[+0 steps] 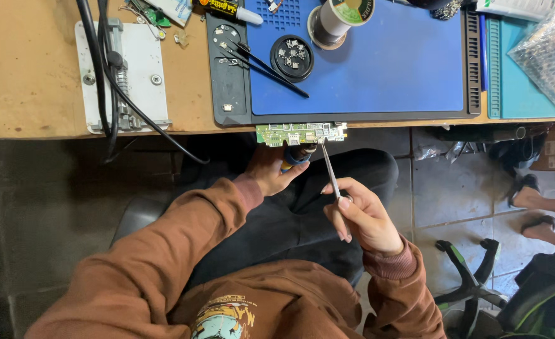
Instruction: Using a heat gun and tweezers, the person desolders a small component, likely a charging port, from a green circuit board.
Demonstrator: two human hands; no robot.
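From the head camera, a green circuit board (301, 134) is seen held out just past the near edge of the wooden surface (32, 75), its long axis running left to right along that edge. It is propped from below by the left hand (271, 171), whose fingers are curled around a blue-and-yellow handled tool (295, 157) pressed up under the board; the exact grip on the board itself cannot be made out. A pair of metal tweezers (331, 171) is pinched between thumb and fingers of the right hand (360, 216), the slim shaft angled up and slightly left, its tip brought to the board's lower right edge. The board lies ahead of both hands, and the left hand is the nearer one, right beneath it.

Further up, a blue work mat (365, 63) is laid on the surface. A small round black dish (292, 58) is set on it, filled with tiny metal parts. Black tweezers (268, 66) are left lying diagonally beside the dish, and a spool of solder wire (340, 17) is stood behind it.
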